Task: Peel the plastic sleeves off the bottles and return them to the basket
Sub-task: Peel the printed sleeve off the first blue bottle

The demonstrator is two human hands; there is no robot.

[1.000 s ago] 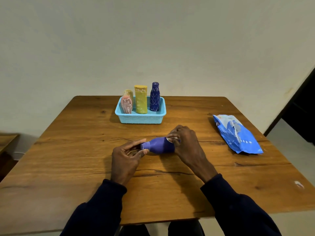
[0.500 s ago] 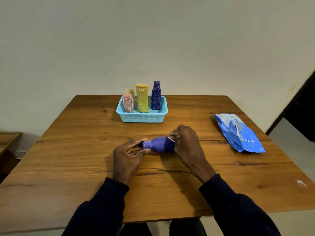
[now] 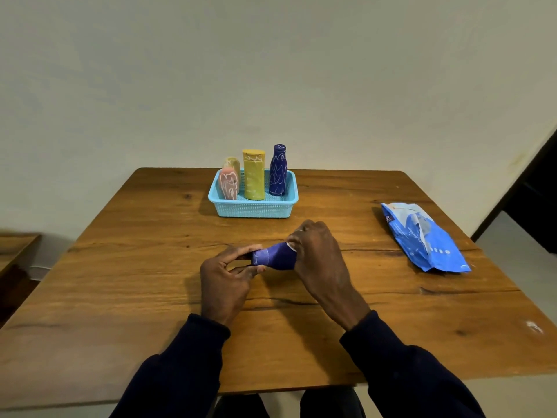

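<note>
A person holds a purple bottle (image 3: 275, 256) sideways just above a wooden table (image 3: 150, 297). The left hand (image 3: 224, 277) pinches its neck end to steady it, while the right hand (image 3: 316, 254) grips the base, likely working the sleeve loose. Four sleeved bottles wait upright in a blue basket (image 3: 253, 208) beyond.

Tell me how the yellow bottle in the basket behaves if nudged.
The yellow bottle stands tall, so it probably tips easily. The low basket rim likely stops sliding, not toppling. It might knock the dark blue bottle beside it.
</note>
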